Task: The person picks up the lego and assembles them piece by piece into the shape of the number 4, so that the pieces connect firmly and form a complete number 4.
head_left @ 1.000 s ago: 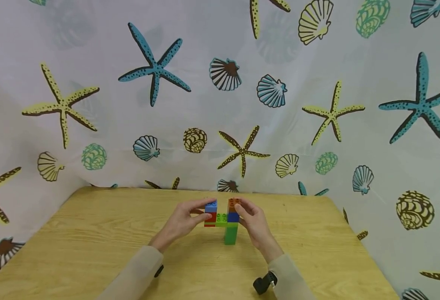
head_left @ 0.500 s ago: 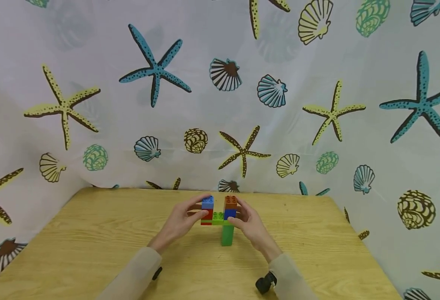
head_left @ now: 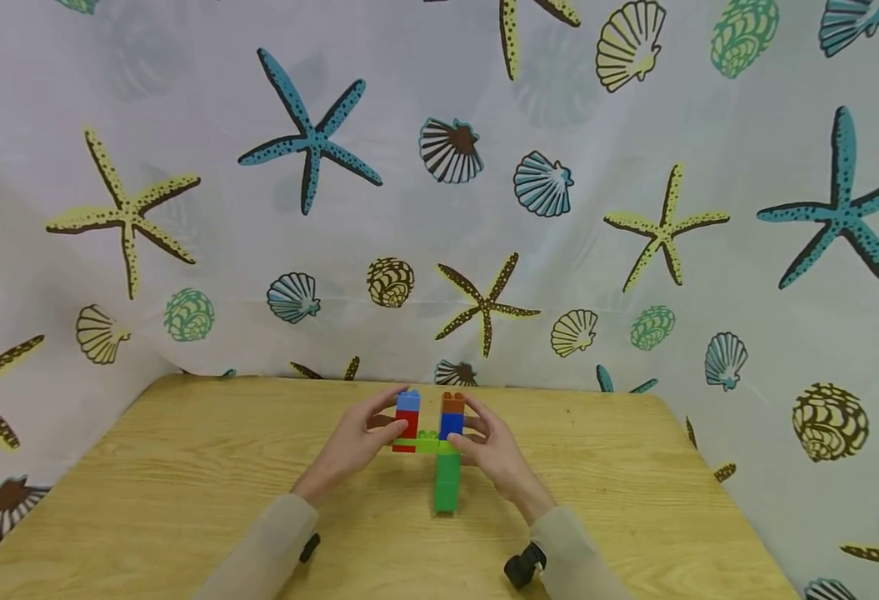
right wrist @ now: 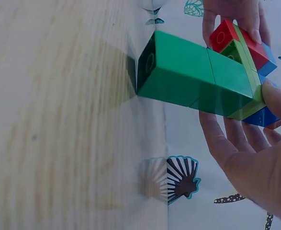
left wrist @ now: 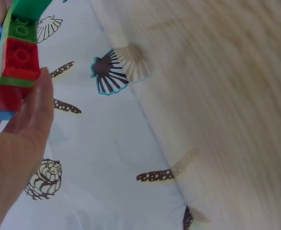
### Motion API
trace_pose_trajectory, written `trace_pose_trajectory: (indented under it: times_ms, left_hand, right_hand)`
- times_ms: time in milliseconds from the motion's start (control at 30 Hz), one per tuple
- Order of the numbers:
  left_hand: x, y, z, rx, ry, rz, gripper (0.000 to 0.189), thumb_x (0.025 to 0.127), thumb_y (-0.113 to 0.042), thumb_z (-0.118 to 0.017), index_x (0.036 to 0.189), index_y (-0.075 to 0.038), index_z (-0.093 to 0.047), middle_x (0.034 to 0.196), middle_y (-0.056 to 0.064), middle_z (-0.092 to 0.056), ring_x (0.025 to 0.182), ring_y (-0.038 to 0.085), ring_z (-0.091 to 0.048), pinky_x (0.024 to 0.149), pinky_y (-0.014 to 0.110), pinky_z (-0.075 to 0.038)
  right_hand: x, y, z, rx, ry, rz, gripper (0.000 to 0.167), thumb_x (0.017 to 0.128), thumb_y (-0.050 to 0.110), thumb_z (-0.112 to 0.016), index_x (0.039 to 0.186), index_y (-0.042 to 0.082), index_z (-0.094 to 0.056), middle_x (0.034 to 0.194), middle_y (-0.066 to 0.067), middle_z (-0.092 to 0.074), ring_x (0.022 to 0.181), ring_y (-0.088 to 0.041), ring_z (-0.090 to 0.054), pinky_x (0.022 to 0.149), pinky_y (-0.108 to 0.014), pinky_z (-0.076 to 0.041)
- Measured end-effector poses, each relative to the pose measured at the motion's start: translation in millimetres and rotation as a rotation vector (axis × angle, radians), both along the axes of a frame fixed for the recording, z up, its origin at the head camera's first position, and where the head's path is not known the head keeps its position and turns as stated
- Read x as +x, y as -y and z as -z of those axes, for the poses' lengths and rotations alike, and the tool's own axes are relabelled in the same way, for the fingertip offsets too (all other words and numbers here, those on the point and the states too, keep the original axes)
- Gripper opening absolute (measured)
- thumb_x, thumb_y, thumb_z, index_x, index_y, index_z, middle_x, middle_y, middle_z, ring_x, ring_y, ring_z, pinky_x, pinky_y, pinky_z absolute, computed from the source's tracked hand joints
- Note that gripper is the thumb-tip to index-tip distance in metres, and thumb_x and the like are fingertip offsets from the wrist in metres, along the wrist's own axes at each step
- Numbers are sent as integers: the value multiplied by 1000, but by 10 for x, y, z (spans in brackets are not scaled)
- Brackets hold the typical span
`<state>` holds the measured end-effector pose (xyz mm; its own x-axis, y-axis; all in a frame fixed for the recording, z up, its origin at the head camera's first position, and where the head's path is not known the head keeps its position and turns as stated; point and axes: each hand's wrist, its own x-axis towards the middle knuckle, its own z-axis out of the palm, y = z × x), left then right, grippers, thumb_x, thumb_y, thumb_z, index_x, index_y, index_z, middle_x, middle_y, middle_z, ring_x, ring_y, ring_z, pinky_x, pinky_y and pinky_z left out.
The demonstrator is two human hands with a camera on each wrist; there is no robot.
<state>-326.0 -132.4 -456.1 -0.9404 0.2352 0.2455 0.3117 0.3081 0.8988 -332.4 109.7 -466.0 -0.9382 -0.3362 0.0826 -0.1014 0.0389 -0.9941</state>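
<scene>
Both hands hold one structure of toy building blocks. Its light green plate [head_left: 427,447] bears a red brick [head_left: 407,423] topped by a light blue one [head_left: 408,402] on the left, and a dark blue brick [head_left: 451,426] under an orange-brown one [head_left: 452,403] on the right. Two green bricks [right wrist: 188,74] hang below the plate's right end; the lower one's hollow underside shows. A second red brick [left wrist: 19,58] sits under the left end. My left hand [head_left: 355,437] grips the red and light blue stack; my right hand [head_left: 501,450] grips the right end, its thumb near the dark blue brick and plate.
A wooden table [head_left: 222,483] lies below. Behind and beside it hangs a white cloth [head_left: 439,217] printed with starfish and shells. A black device [head_left: 523,567] is strapped at the right wrist.
The structure has shifted slightly left, and its green column reaches lower in the head view, showing more length. My right thumb has slid from the orange-brown brick down toward the dark blue one.
</scene>
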Motion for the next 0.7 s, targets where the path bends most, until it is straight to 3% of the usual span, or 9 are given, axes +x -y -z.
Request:
trace_pose_trajectory:
  times_ms: [133, 400, 700]
  left_hand:
    - [-26, 27, 8, 26, 102, 35, 60, 96, -15, -64, 147, -37, -41, 151, 13, -43, 114, 31, -62, 85, 38, -57]
    - [-24, 97, 72, 30, 158, 93, 69, 94, -13, -66, 152, -29, -35, 155, 20, -34, 116, 33, -61, 84, 43, -57]
    - [-75, 69, 147, 39, 230, 22, 66, 92, -12, -68, 151, -22, -40, 147, 20, -43, 110, 32, -64, 78, 44, -59]
  right_hand:
    - [-20, 15, 28, -9, 44, 11, 68, 94, 13, -66, 154, 22, -33, 144, -25, -47, 115, -31, -63, 84, -45, -57]
    - [-28, 36, 85, 31, 82, 10, 67, 94, 18, -67, 152, 24, -35, 144, -24, -48, 110, -28, -65, 84, -49, -56]
    - [-82, 14, 145, 69, 121, -15, 69, 94, 20, -68, 154, 20, -34, 141, -25, -49, 106, -27, -66, 82, -47, -57]
